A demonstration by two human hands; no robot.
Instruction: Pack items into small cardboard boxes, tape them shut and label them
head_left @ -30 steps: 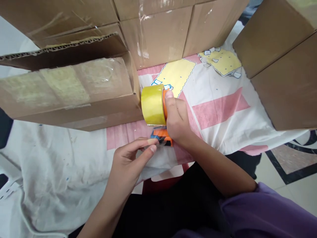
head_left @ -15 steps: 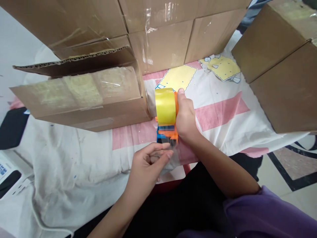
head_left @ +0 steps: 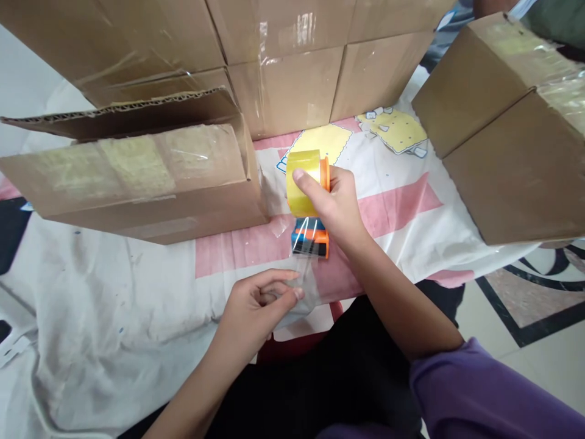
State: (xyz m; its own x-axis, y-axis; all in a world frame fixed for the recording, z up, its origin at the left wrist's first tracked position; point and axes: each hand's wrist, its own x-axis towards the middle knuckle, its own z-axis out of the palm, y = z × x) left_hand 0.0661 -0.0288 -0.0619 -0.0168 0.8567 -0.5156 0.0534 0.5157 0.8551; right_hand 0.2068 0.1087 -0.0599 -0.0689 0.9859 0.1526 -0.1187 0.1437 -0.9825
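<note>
Gripping the tape dispenser point(head_left: 311, 238), the right hand point(head_left: 336, 204) had its thumb pressed across the yellowish tape roll point(head_left: 301, 183) and its fingers curled round the orange frame. The dispenser sat just past the middle of the view, toward 12 o'clock from the left hand point(head_left: 258, 302). That hand's grip was pinched on the free end of the clear tape strip point(head_left: 307, 274), thumb and forefinger pressed together on it, the strip stretched from the dispenser's mouth toward 6 o'clock. Everything lay over a white and pink patterned cloth point(head_left: 402, 207). At 9 o'clock from the dispenser lay a taped cardboard box point(head_left: 137, 177); stacked boxes point(head_left: 283, 67) stood at 12 o'clock, and another box point(head_left: 507, 134) at 3 o'clock.
</note>
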